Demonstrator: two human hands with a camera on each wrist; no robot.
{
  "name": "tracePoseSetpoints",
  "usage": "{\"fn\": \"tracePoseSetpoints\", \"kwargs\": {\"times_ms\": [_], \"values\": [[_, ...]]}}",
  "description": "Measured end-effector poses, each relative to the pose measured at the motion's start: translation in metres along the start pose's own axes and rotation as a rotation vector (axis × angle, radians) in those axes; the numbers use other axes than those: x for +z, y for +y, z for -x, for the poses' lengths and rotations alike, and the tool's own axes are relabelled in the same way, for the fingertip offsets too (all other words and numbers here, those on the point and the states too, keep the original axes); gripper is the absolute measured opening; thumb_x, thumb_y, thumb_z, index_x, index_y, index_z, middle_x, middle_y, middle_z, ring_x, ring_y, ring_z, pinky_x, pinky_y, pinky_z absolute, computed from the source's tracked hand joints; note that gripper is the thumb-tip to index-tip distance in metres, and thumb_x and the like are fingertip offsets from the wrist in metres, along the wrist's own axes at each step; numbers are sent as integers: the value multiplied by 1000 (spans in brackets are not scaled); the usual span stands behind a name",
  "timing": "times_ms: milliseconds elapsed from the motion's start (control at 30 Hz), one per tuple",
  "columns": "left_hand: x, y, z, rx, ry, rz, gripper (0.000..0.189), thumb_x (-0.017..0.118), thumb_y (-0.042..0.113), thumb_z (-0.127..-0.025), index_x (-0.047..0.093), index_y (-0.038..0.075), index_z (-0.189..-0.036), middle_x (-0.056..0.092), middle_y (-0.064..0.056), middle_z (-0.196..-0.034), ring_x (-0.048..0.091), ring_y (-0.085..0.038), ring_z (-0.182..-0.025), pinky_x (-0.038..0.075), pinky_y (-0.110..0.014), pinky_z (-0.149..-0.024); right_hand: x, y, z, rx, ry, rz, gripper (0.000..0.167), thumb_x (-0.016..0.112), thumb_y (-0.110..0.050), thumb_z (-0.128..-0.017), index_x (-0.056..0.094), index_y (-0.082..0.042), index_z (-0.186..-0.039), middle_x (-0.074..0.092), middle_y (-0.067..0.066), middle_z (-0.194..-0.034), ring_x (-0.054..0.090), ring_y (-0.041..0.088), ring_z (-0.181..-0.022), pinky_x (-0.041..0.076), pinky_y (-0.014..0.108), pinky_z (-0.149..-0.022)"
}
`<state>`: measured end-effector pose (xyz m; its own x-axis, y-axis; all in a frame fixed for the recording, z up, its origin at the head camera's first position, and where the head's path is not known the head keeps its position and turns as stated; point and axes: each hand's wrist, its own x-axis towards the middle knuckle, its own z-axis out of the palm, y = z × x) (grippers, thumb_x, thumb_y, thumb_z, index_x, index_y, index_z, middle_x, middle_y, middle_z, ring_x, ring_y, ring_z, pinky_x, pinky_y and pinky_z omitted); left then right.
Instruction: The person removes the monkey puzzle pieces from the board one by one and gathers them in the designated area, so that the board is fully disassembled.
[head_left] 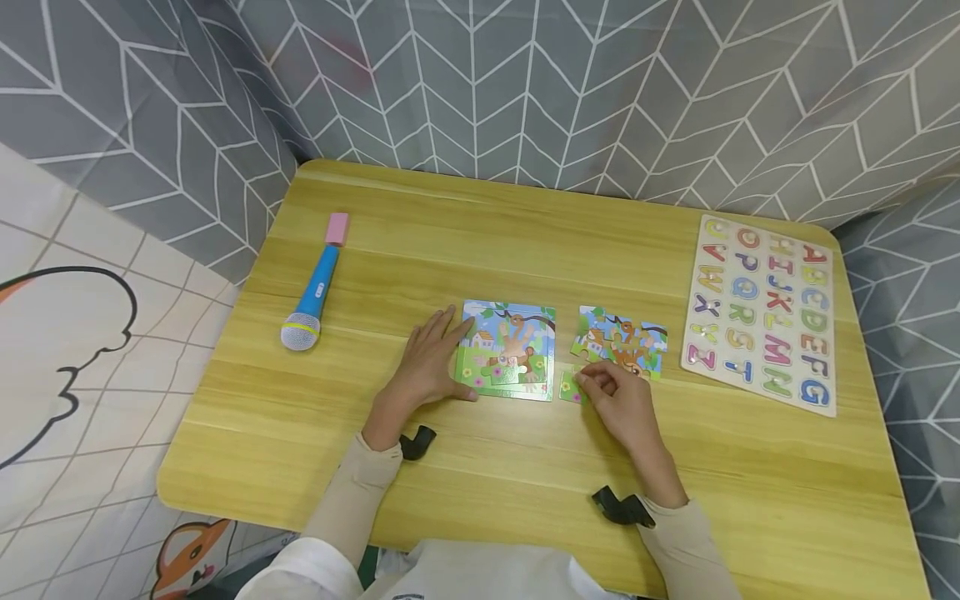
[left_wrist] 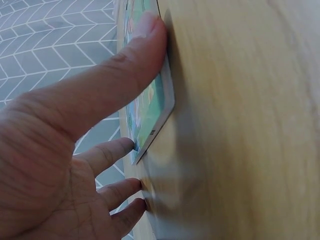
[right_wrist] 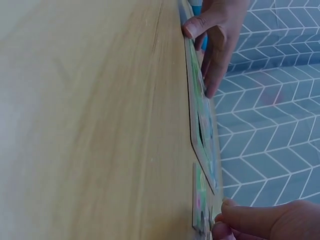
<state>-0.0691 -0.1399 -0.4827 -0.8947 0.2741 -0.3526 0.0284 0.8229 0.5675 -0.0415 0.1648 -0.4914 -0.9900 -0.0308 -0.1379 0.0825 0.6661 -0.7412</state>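
A square puzzle board (head_left: 551,354) with a monkey picture lies at the table's middle, a smaller part of the picture showing askew on it. My left hand (head_left: 429,358) rests at its left side, fingers spread; in the left wrist view the thumb (left_wrist: 145,42) lies over the board's edge. To the right of the board, my right hand (head_left: 621,404) pinches a green puzzle piece (head_left: 567,387) with a pink flower between thumb and forefinger, low at the table. Just above that hand lies a group of joined puzzle pieces (head_left: 600,329), partly hidden by the fingers.
A letter board (head_left: 720,342) with colourful alphabet pieces lies at the right. On the left are a blue toy microphone (head_left: 318,287) and a pink block (head_left: 337,228). The wooden table (head_left: 487,483) meets a patterned grey curtain (head_left: 510,92) at the back.
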Motion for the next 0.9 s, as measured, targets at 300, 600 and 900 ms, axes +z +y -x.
{"fn": "tracePoseSetpoints", "kwargs": {"times_ms": [300,600,900], "values": [[0,0,-1,0,0,-3,122,94,39,-64,23,19,-161,3,-13,-171,1,-36,-159,0,-61,-128,14,-12,-4,-46,-34,-34,14,73,-18,-93,75,-7,-101,71,8,-81,59,12,-67,49,20,-63],[1,1,-1,6,-3,7,122,94,38,-64,23,18,-161,3,-14,-171,0,-36,-159,-1,-62,-128,35,-28,-9,-146,-66,-13,14,72,-18,-93,77,-10,-103,67,5,-73,52,12,-62,43,22,-57],[4,8,3,17,52,-5,116,94,35,-63,31,16,-159,3,-13,-171,-2,-36,-159,-1,-61,-128,45,-30,-8,-164,-30,59,15,78,-19,-88,78,-12,-101,65,3,-71,54,11,-63,43,22,-58]]}}
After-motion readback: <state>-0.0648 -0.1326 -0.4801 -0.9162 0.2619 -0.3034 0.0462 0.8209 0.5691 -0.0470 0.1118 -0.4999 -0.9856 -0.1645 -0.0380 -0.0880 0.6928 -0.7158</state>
